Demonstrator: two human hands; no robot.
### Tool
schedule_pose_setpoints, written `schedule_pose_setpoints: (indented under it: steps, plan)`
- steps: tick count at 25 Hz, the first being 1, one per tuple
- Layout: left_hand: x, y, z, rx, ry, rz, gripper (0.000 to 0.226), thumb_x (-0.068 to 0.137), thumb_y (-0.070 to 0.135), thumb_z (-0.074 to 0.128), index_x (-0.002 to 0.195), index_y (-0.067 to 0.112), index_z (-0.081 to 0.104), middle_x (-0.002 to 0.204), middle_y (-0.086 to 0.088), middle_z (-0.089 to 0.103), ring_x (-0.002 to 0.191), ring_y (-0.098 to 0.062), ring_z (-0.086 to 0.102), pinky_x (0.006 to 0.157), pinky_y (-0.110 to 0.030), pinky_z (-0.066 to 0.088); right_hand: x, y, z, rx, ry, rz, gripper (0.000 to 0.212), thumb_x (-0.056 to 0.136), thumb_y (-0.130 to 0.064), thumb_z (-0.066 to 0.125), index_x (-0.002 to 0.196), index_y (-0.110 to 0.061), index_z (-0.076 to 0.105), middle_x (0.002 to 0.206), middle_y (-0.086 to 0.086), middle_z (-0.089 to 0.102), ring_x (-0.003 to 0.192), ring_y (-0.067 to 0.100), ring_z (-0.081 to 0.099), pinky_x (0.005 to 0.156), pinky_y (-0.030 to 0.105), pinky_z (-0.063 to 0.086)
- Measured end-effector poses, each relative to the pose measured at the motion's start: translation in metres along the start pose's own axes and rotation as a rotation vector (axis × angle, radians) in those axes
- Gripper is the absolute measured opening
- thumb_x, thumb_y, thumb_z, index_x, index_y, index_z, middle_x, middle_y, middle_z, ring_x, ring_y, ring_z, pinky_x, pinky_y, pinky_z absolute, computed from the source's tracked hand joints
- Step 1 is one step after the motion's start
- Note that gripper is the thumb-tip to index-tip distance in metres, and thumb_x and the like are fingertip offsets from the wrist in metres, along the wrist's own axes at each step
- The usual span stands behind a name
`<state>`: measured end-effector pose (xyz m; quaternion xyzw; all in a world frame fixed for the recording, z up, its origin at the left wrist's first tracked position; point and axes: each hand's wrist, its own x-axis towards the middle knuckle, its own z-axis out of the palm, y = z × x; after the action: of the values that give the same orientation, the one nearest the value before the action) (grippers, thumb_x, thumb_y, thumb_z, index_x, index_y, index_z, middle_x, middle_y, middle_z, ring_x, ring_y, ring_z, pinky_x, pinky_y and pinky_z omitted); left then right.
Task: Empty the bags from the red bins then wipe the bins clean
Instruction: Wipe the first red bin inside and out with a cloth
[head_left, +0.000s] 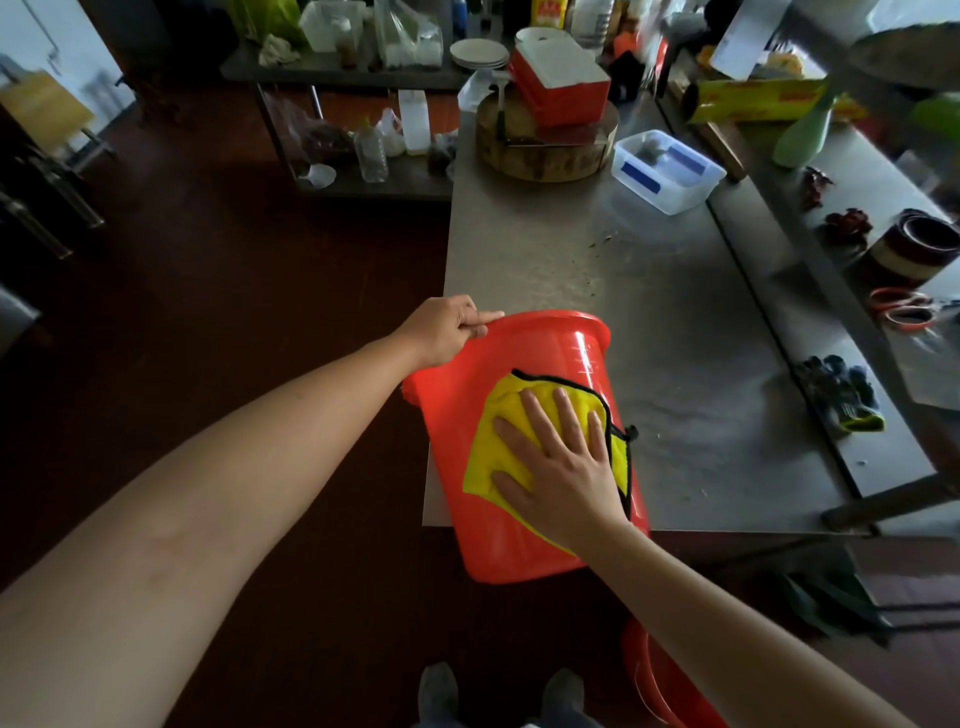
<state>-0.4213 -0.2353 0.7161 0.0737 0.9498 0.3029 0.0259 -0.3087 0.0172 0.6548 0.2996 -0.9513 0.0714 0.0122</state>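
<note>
A red bin (540, 353) lies on its side at the near left corner of the steel table (649, 291), its base hanging over the table's edge toward me. My left hand (447, 327) grips the bin's rim at the far left. My right hand (561, 457) lies flat, fingers spread, on a yellow cloth (493, 447) with black trim, pressing it against the bin's outer wall. A second red bin (654, 680) stands on the floor below my right forearm, mostly hidden.
On the table's far end are a round wooden chopping block (545, 150) with a red-and-white box (561, 83) and a clear plastic container (665, 171). Dark gloves (841, 395) and scissors (904, 309) lie to the right. A cluttered steel shelf (363, 104) stands far left.
</note>
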Motion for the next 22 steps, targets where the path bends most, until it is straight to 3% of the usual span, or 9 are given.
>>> schedule_pose_setpoints:
  steps: [5,10,14,18,20,22]
  plan:
    - [0.008,0.013,-0.001,-0.001,-0.059,-0.025,0.036,0.1,0.02,0.06,0.135,0.028,0.062,0.093,0.004,0.056,0.087,-0.015,0.058,0.08,-0.021,0.04,-0.062,0.012,0.011,-0.004,-0.004,-0.031,0.065,0.097,-0.073,0.033,0.156,-0.047,0.023,0.17,-0.007,0.008,0.156,0.033,-0.004,0.117,0.069,0.018]
    - [0.016,0.017,-0.002,-0.041,-0.12,-0.104,0.034,0.101,0.025,0.058,0.134,0.033,0.062,0.096,0.003,0.057,0.098,-0.019,0.061,0.091,-0.031,0.045,-0.031,-0.001,0.002,-0.048,-0.069,-0.023,0.07,0.093,-0.073,0.033,0.157,-0.046,0.021,0.17,-0.007,0.006,0.154,0.037,-0.011,0.115,0.074,0.006]
    - [0.021,0.022,-0.008,-0.091,-0.176,-0.136,0.034,0.101,0.022,0.059,0.135,0.025,0.063,0.093,0.017,0.052,0.112,-0.008,0.055,0.09,-0.012,0.034,0.031,-0.014,-0.005,-0.079,-0.075,0.006,0.074,0.091,-0.07,0.033,0.158,-0.042,0.019,0.17,-0.005,0.002,0.153,0.038,-0.016,0.114,0.075,-0.001]
    - [0.025,0.026,-0.009,-0.184,-0.203,-0.153,0.034,0.101,0.018,0.059,0.134,0.019,0.063,0.127,-0.001,0.063,0.125,-0.008,0.052,0.098,-0.013,0.033,0.084,-0.019,-0.014,-0.107,-0.098,0.025,0.077,0.09,-0.069,0.036,0.158,-0.042,0.014,0.169,-0.005,0.003,0.153,0.038,-0.018,0.114,0.074,-0.004]
    - [0.026,0.027,-0.01,-0.2,-0.207,-0.151,0.034,0.101,0.019,0.059,0.134,0.02,0.063,0.133,-0.003,0.062,0.128,-0.012,0.051,0.1,-0.016,0.034,0.087,-0.018,-0.014,-0.11,-0.086,0.028,0.077,0.09,-0.07,0.036,0.158,-0.042,0.015,0.169,-0.005,0.005,0.153,0.037,-0.017,0.114,0.073,-0.002]
    - [0.027,0.027,-0.009,-0.174,-0.202,-0.133,0.034,0.1,0.019,0.06,0.134,0.02,0.064,0.13,-0.004,0.064,0.124,-0.012,0.055,0.097,-0.01,0.034,0.075,-0.014,-0.012,-0.1,-0.053,0.017,0.073,0.092,-0.069,0.034,0.158,-0.042,0.018,0.17,-0.006,0.006,0.154,0.035,-0.014,0.116,0.072,-0.001]
